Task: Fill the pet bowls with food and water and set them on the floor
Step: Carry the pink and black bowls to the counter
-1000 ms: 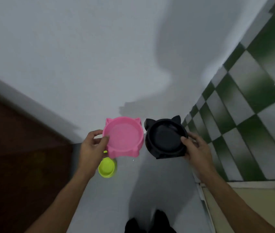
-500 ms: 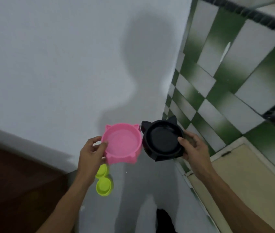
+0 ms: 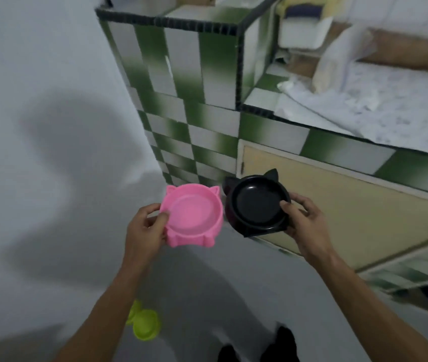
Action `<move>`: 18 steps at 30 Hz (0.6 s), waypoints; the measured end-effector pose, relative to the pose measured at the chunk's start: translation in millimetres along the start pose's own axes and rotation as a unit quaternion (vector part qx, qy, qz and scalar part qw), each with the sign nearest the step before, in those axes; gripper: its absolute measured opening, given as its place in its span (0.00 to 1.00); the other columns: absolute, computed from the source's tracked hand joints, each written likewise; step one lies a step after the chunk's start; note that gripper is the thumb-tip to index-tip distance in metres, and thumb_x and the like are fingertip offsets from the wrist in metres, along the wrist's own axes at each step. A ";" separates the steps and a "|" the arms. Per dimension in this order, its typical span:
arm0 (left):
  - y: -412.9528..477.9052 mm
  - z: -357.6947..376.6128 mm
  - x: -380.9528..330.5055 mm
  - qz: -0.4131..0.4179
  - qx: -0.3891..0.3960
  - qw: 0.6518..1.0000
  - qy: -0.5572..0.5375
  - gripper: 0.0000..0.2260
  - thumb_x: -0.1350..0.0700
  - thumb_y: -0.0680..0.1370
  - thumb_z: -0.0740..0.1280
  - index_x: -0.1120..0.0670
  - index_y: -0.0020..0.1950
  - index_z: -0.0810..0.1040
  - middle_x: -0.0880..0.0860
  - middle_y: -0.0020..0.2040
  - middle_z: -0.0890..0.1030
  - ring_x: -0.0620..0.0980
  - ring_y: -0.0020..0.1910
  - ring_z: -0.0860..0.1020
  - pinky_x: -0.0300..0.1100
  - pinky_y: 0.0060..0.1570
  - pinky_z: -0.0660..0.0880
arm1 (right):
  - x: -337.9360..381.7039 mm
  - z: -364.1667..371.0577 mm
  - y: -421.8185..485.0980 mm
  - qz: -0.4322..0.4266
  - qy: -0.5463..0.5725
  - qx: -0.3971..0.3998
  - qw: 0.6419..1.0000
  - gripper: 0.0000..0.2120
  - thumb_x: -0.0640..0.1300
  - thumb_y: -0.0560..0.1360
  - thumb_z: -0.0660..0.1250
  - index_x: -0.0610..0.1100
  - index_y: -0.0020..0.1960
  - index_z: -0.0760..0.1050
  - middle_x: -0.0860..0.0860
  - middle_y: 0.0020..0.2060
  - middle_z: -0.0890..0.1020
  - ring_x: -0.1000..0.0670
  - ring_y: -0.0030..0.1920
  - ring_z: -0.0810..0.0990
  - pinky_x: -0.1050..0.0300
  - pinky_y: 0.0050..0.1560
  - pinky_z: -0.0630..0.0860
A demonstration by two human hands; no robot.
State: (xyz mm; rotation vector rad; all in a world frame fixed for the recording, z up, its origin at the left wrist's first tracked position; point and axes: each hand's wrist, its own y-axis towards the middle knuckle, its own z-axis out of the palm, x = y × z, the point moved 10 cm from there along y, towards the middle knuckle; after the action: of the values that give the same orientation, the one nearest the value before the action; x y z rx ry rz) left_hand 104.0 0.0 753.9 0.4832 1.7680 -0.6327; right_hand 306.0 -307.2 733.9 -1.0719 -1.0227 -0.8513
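Observation:
My left hand (image 3: 143,235) grips the left rim of a pink cat-eared pet bowl (image 3: 193,214), held level in the air. Its inside looks empty. Beside it, my right hand (image 3: 305,226) holds a black cat-eared pet bowl (image 3: 256,202) by its right rim, thumb inside the edge; this bowl looks empty too. The two bowls nearly touch. A lime-green double bowl (image 3: 144,323) lies on the grey floor below my left forearm.
A green-and-white checkered tiled counter (image 3: 207,121) rises ahead and to the right, with a beige cabinet door (image 3: 351,210) under it. White cloth or paper and boxes (image 3: 364,95) lie on top. A plain white wall (image 3: 37,100) fills the left. My dark shoes (image 3: 278,346) show at the bottom.
The view has lifted and swung right, bringing the counter top and cabinet door into sight. Both bowls stay in my hands and have drifted right; the green bowl has dropped lower in view.

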 end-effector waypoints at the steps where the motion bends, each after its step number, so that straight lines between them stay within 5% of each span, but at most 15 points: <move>1: -3.3 19.2 -7.2 0.007 0.023 1.000 -0.002 0.08 0.56 0.79 0.67 0.53 0.58 0.78 0.56 0.49 0.84 0.56 0.45 0.84 0.55 0.38 0.83 | 2.5 -21.6 -8.5 -0.004 0.008 -0.022 1.000 0.13 0.41 0.77 0.70 0.45 0.61 0.77 0.42 0.44 0.86 0.44 0.45 0.86 0.51 0.44 0.82; 15: -139.6 323.6 -55.1 0.057 0.287 0.956 0.031 0.13 0.57 0.79 0.69 0.55 0.63 0.77 0.54 0.48 0.83 0.55 0.42 0.81 0.54 0.39 0.82 | 15.1 -338.4 -169.1 -0.058 0.092 -0.328 0.938 0.12 0.40 0.77 0.70 0.43 0.60 0.77 0.52 0.41 0.86 0.50 0.43 0.86 0.54 0.41 0.83; 18: -189.4 387.5 -60.6 0.068 0.340 0.937 0.036 0.12 0.57 0.78 0.69 0.53 0.62 0.77 0.56 0.48 0.83 0.58 0.42 0.81 0.58 0.39 0.82 | 12.7 -403.0 -212.1 -0.061 0.113 -0.374 0.918 0.14 0.41 0.77 0.70 0.44 0.62 0.76 0.47 0.48 0.84 0.46 0.49 0.85 0.55 0.42 0.82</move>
State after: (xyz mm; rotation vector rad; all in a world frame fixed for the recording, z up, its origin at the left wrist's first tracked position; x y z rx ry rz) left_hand 291.3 -393.0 761.4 1.1020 1.5312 -1.1414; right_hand 210.3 -752.4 747.4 -1.5058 -0.5629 -1.4993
